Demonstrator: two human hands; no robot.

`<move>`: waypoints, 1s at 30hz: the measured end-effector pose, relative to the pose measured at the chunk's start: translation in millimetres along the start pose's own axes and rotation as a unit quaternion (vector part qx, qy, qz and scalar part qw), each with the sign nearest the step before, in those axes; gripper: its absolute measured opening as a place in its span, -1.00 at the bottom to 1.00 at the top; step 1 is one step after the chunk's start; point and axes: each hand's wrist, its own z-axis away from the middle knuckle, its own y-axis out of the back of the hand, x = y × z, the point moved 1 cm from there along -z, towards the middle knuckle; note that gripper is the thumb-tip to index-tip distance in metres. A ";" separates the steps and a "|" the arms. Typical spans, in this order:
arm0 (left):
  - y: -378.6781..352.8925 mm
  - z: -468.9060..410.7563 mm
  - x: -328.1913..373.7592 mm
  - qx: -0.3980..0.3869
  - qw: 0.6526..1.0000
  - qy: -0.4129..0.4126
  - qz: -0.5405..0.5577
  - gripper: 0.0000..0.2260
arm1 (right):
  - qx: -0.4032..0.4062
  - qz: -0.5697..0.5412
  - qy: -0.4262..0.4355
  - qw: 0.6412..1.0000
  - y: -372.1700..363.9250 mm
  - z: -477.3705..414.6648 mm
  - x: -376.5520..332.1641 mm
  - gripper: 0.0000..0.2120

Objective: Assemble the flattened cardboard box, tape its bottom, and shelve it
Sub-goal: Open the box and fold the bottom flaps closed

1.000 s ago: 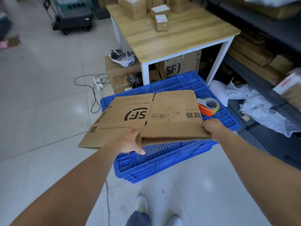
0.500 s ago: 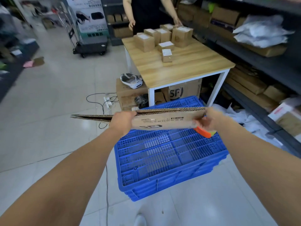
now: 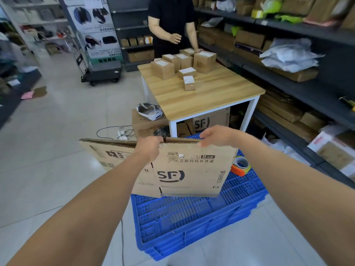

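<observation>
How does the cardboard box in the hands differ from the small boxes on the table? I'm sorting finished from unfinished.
The cardboard box is still flattened and untaped, held upright over the blue crate by the left hand and right hand; the small boxes are squared up, closed and resting on the table. It is clearly larger. It shows a printed logo; they carry white labels on top. Both are brown cardboard.

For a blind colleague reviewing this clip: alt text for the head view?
Two bare hands, left hand and right hand, grip the top edge of a flattened cardboard box above a blue crate; a tape roll lies on the crate.
</observation>
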 end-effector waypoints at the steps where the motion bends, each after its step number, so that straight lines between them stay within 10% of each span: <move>1: -0.3 -6.5 -1.6 -0.004 1.000 -0.002 0.010 -0.63 | -0.008 0.025 -0.008 1.000 -2.4 -8.9 -2.9 -0.47; 7: -1.6 -49.7 -14.0 -0.046 0.990 -0.023 0.129 -0.84 | 0.023 0.089 -0.023 0.996 -3.6 -57.3 -15.2 -0.47; 11: -4.8 -62.9 -14.0 -0.069 0.978 -0.023 0.198 -0.82 | 0.033 0.141 -0.018 0.989 -10.1 -85.2 -13.5 -0.90; 30: -3.9 -65.4 -18.8 -0.001 0.976 0.124 0.176 -0.58 | -0.026 0.209 0.032 0.977 32.0 -127.5 5.8 -0.61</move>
